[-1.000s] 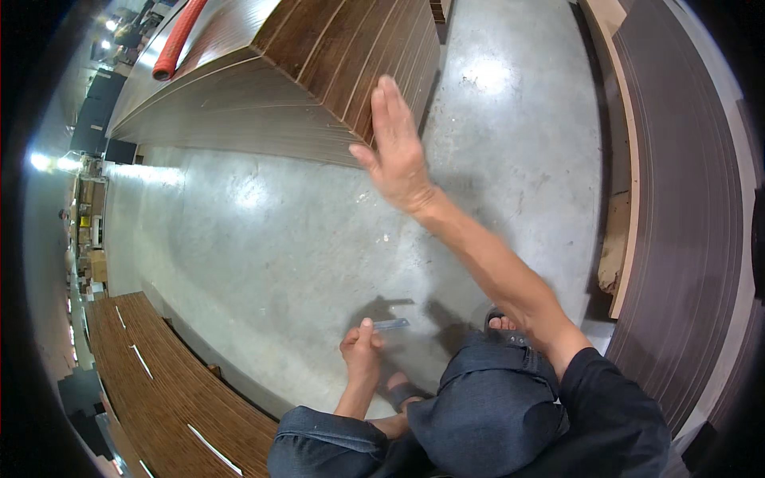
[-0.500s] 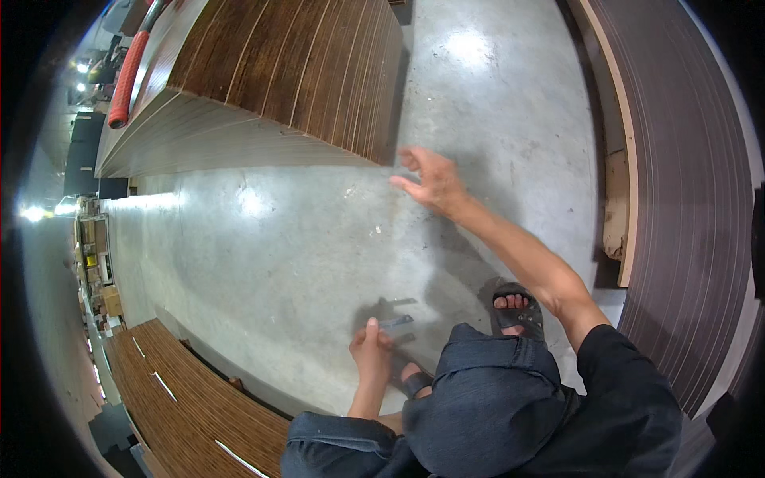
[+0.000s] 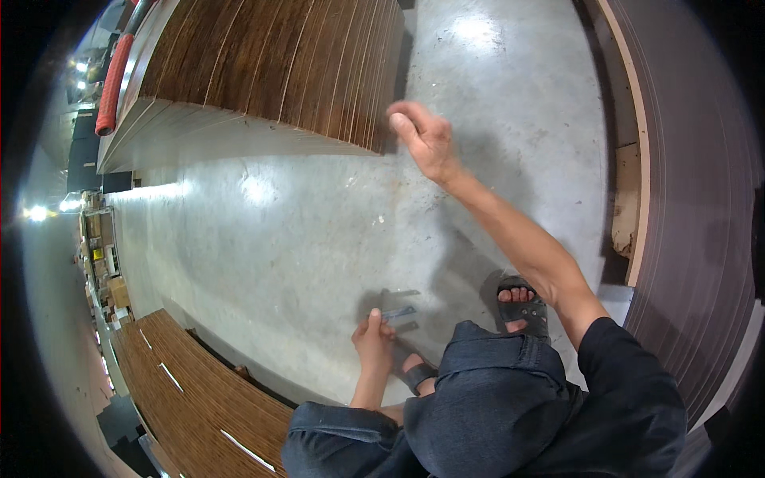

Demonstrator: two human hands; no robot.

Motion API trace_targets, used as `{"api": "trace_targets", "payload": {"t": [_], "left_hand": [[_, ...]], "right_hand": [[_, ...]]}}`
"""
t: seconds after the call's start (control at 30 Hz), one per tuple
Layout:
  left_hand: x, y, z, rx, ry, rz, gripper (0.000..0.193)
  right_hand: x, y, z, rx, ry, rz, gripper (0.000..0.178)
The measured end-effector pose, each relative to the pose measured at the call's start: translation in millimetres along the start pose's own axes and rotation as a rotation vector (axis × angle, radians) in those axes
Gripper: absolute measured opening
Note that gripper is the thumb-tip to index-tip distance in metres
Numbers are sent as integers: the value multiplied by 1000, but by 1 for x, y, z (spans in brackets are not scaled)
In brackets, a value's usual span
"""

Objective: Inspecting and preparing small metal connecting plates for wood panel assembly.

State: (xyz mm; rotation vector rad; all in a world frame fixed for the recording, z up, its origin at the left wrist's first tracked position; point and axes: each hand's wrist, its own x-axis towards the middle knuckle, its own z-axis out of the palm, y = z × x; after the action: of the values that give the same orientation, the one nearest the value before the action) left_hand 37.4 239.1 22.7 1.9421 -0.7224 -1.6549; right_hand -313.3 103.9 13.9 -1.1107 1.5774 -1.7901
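A tall stack of brown wood-grain panels (image 3: 263, 64) stands at the upper left, its thin edges side by side. At the stack's near right corner is my right hand (image 3: 430, 143), its arm stretched forward. Its fingers curl toward the stack's side, with the thumb close to them. Motion smears the fingertips, and whether they touch a panel cannot be made out. Lower down, my left hand (image 3: 372, 338) is closed on a slim blue-grey tool (image 3: 398, 312). The tool points to the right above the floor; its exact kind is unclear.
A red-gripped handle (image 3: 115, 84) rises left of the stack. Another wood-grain panel pile (image 3: 191, 390) with white strips lies at the lower left. Dark grey panels (image 3: 693, 223) beside a wooden board stand along the right. My sandalled feet are on the grey concrete floor (image 3: 303, 231).
My right hand has moved up and slightly forward along the stack's corner, its thumb drawing nearer the fingers. The left hand keeps the tool, almost in place. The view has shifted slightly.
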Motion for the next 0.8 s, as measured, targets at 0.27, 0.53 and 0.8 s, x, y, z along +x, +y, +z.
{"api": "trace_targets", "payload": {"t": [0.27,0.53,0.8], "left_hand": [[6,-3,9,33,-24,37,30],[5,-5,-5,-55,-3,-1,31],[-2,1,-3,-87,-110,17,34]], "right_hand": [[27,-63,25,-291,164,-645,103],[35,-49,35,-259,89,-709,82],[-16,-18,4,-313,28,-234,61]]}}
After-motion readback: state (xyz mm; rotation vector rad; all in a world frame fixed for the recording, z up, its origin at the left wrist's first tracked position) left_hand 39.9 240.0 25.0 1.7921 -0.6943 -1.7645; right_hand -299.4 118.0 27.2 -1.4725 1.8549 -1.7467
